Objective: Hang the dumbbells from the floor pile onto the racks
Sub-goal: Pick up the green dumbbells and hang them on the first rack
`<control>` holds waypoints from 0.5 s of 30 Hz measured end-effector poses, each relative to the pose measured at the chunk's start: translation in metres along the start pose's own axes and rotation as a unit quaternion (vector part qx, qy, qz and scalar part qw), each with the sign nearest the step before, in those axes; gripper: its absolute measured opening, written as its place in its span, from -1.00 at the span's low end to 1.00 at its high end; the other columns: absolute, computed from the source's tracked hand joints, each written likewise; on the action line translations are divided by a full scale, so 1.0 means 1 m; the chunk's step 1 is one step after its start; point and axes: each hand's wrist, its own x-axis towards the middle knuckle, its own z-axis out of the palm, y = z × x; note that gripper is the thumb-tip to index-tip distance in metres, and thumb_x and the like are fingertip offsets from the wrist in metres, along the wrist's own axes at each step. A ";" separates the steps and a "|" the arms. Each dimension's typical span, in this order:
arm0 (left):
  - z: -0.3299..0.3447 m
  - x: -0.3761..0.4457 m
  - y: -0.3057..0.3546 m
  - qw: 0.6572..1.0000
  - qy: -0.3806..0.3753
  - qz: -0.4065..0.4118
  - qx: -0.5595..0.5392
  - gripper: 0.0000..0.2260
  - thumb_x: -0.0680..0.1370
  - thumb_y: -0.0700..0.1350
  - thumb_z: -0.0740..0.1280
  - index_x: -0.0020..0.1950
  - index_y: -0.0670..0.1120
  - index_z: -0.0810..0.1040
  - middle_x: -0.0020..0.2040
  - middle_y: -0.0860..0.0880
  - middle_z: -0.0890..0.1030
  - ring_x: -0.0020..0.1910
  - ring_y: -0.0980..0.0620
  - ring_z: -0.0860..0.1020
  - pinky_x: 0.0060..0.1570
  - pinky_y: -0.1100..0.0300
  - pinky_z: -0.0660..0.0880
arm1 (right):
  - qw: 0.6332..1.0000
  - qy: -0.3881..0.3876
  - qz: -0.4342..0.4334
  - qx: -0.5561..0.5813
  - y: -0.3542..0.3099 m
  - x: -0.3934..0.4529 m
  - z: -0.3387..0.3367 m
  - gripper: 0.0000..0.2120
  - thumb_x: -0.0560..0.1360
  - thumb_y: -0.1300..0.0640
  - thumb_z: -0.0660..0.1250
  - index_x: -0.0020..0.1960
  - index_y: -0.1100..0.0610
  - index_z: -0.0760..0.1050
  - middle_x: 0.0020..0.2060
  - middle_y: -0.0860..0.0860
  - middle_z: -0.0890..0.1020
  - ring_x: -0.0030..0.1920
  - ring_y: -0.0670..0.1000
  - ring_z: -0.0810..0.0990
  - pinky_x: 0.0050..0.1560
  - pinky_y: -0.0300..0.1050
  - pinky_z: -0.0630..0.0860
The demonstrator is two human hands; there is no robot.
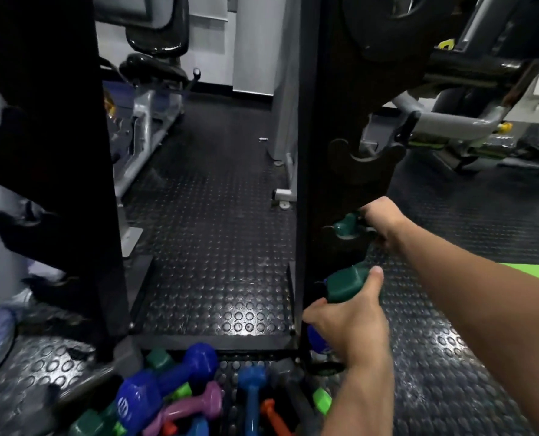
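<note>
Dumbbells point(180, 394) in blue, green, pink and orange lie piled on the studded floor point(217, 234) at the foot of two dark racks point(321, 171). At the right rack, the right hand point(383, 220) has its fingers curled round a green dumbbell point(345, 226) resting in a low cradle. Nearer the camera, the left hand point(350, 322) grips a second green dumbbell point(345, 283) just beside the rack post, thumb along its head.

Two hands point(353, 322), two racks point(331, 184), two green dumbbells point(345, 283) held.
</note>
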 end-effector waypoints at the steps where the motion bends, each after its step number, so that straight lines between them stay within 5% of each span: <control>1: -0.002 0.004 -0.001 1.000 -0.008 -0.020 -0.012 -0.12 -0.04 0.12 0.72 0.11 -0.06 0.35 -0.11 -0.06 0.63 -0.24 0.00 0.67 -0.16 0.03 0.66 | 1.000 -0.008 -0.002 0.006 -0.002 0.004 0.005 -0.66 0.62 0.32 0.18 -0.32 0.11 0.35 -0.49 0.03 0.43 -0.55 -0.06 0.42 -0.61 -0.26 0.26; 7: -0.020 0.020 0.001 0.996 -0.054 -0.053 -0.037 -0.13 0.01 0.06 0.73 0.18 -0.16 0.43 0.00 -0.16 0.66 -0.21 0.00 0.71 -0.32 0.16 0.66 | 0.995 -0.042 -0.010 0.091 -0.004 0.004 0.020 -0.67 0.68 0.24 0.07 -0.25 0.09 0.34 -0.58 -0.03 0.47 -0.56 -0.08 0.46 -0.56 -0.31 0.42; 10: -0.020 0.017 0.007 0.997 -0.061 -0.054 -0.004 -0.16 0.11 0.04 0.72 0.21 -0.07 0.31 0.03 -0.13 0.60 -0.14 0.01 0.66 -0.18 0.08 0.68 | 0.992 -0.026 0.027 0.121 -0.003 -0.002 0.020 -0.68 0.67 0.23 0.08 -0.25 0.07 0.33 -0.39 0.01 0.45 -0.42 -0.08 0.42 -0.43 -0.19 0.40; 15: -0.019 0.022 0.009 0.995 -0.069 -0.046 0.064 -0.14 0.07 0.17 0.68 0.18 -0.02 0.28 0.04 -0.06 0.53 -0.06 0.00 0.60 0.06 0.02 0.63 | 0.981 -0.049 0.040 0.183 -0.005 -0.006 0.028 -0.53 0.72 0.05 0.01 -0.30 0.11 0.45 -0.61 -0.07 0.53 -0.47 -0.08 0.50 -0.56 -0.34 0.39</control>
